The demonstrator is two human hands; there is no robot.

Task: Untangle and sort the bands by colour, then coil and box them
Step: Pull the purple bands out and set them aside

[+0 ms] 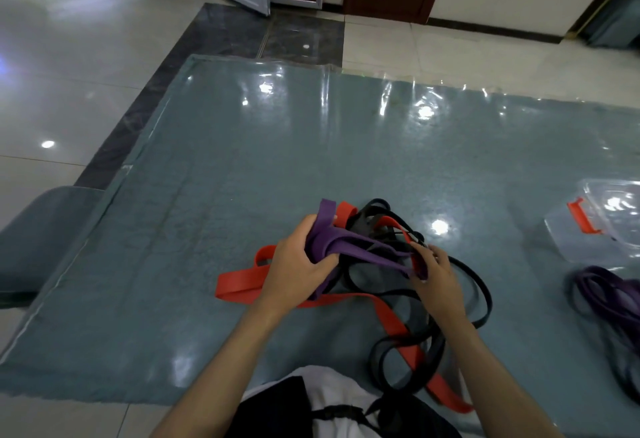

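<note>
Both hands clamped on purple band (349, 247), left hand (298, 264) bunching it, right hand (434, 274) pinching its far end, above tangle of red bands (242, 281) and black bands (467, 285) at 6 o'clock on mat (242, 160); looks soft, stretchy, grippy, so grip near knots.

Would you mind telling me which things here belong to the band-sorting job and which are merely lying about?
Job: purple band held by left hand and right hand; red bands; black bands; sorted purple pile; clear box.
Lying about: grey chair; plastic-covered mat.
</note>
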